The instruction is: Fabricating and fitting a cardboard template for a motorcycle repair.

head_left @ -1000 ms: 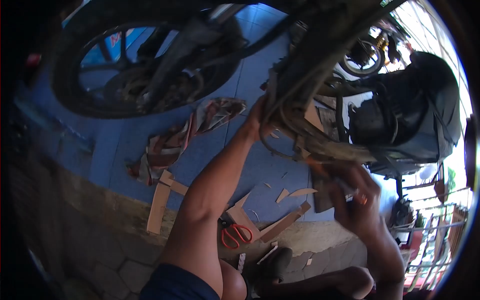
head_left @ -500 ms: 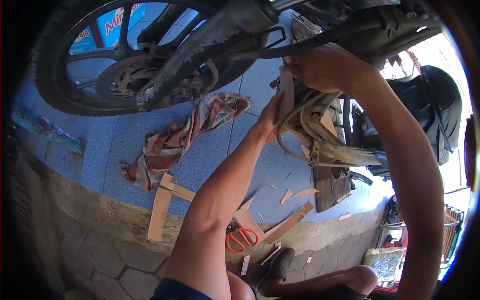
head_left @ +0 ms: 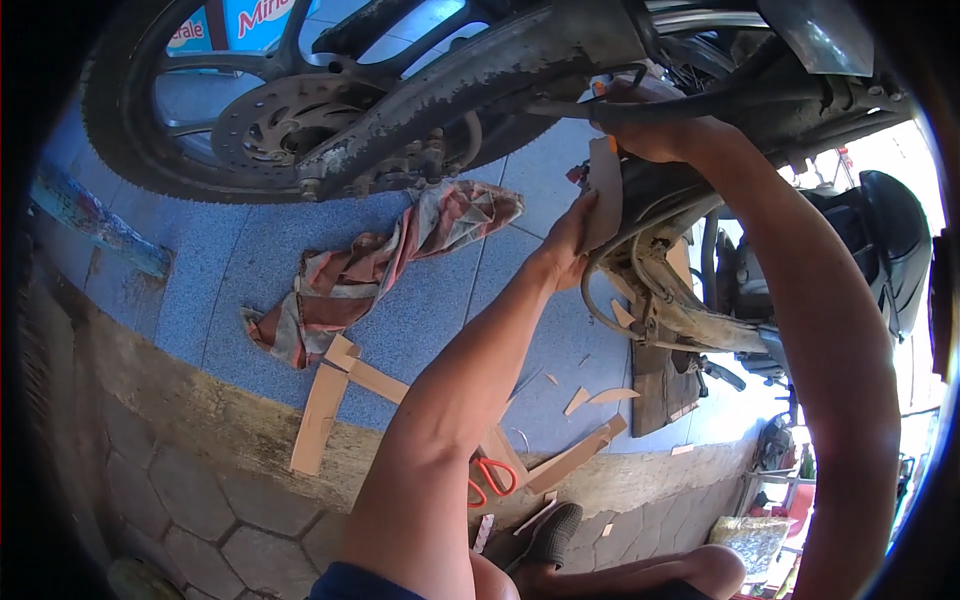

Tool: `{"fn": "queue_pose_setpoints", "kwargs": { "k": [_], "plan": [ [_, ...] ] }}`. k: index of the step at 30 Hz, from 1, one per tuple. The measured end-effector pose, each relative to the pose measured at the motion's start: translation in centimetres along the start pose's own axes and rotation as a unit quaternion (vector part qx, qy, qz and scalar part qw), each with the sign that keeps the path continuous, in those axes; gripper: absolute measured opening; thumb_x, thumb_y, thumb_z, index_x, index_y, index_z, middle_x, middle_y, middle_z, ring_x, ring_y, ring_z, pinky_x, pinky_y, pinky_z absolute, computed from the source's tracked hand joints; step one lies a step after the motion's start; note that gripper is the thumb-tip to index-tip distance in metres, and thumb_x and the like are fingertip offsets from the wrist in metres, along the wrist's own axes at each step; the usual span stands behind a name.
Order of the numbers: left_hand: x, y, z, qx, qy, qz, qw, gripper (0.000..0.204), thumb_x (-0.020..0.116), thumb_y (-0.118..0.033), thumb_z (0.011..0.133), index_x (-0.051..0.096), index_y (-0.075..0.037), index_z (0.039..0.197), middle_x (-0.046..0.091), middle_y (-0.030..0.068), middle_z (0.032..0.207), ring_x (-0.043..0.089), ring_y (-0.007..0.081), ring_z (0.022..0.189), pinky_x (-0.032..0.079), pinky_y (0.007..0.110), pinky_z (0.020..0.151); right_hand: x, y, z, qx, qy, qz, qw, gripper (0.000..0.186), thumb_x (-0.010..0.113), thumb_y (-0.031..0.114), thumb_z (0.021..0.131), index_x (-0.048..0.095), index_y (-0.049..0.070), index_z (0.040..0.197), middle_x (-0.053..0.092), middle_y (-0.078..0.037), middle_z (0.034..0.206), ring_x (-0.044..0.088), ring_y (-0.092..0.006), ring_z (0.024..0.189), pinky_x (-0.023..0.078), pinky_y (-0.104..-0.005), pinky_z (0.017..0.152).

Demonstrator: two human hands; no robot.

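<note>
Both hands up under the motorcycle [head_left: 560,60], fitting a cut cardboard piece [head_left: 604,190].

Largest first: rear wheel [head_left: 250,110] top left, striped rag [head_left: 380,265] on the blue floor [head_left: 200,270]. Change since a second ago: right hand [head_left: 650,130], then low and apart, now raised and closed on the cardboard's top edge at the frame; left hand [head_left: 568,235] grips its lower edge. Reads as the card being seated against the underside. Cardboard offcuts [head_left: 330,400] and red-handled scissors [head_left: 490,478] lie unused below.
</note>
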State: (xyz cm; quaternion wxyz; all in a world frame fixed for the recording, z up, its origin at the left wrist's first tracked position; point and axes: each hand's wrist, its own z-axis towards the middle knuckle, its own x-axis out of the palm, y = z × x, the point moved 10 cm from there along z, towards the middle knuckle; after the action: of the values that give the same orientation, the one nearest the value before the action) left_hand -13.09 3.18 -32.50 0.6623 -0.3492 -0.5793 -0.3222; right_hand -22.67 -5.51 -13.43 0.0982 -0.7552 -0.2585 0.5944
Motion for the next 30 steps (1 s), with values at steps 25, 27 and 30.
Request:
{"fn": "queue_pose_setpoints", "kwargs": {
  "k": [25, 27, 30],
  "plan": [
    [0.6, -0.5, -0.6, 0.002, 0.029, -0.006, 1.000, 0.051, 0.036, -0.042, 0.102, 0.048, 0.000, 0.130, 0.064, 0.0161, 0.117, 0.065, 0.0216, 0.103, 0.054, 0.032, 0.093, 0.5, 2.6, -0.2, -0.008, 0.058, -0.087, 0.995, 0.027, 0.057, 0.025, 0.095, 0.065, 0.005, 0.112, 0.068, -0.017, 0.105, 0.067, -0.0321, 0.099, 0.055, -0.0413, 0.083],
    [0.1, -0.4, -0.6, -0.001, 0.005, -0.005, 1.000, 0.051, 0.036, -0.043, 0.102, 0.052, -0.001, 0.127, 0.066, 0.0148, 0.112, 0.068, 0.0210, 0.097, 0.057, 0.033, 0.087, 0.5, 2.6, -0.4, 0.000, 0.054, -0.073, 0.996, 0.027, 0.056, 0.025, 0.095, 0.065, 0.005, 0.112, 0.068, -0.017, 0.105, 0.066, -0.0323, 0.099, 0.055, -0.0415, 0.083],
    [0.6, -0.1, -0.5, -0.007, 0.007, -0.002, 1.000, 0.052, 0.036, -0.043, 0.102, 0.053, -0.001, 0.126, 0.066, 0.0142, 0.112, 0.069, 0.0203, 0.097, 0.057, 0.033, 0.087, 0.8, 1.4, -0.7, -0.001, 0.032, -0.061, 0.998, 0.029, 0.051, 0.027, 0.097, 0.066, 0.004, 0.108, 0.068, -0.018, 0.100, 0.067, -0.0331, 0.094, 0.053, -0.0429, 0.082]
  ]
}}
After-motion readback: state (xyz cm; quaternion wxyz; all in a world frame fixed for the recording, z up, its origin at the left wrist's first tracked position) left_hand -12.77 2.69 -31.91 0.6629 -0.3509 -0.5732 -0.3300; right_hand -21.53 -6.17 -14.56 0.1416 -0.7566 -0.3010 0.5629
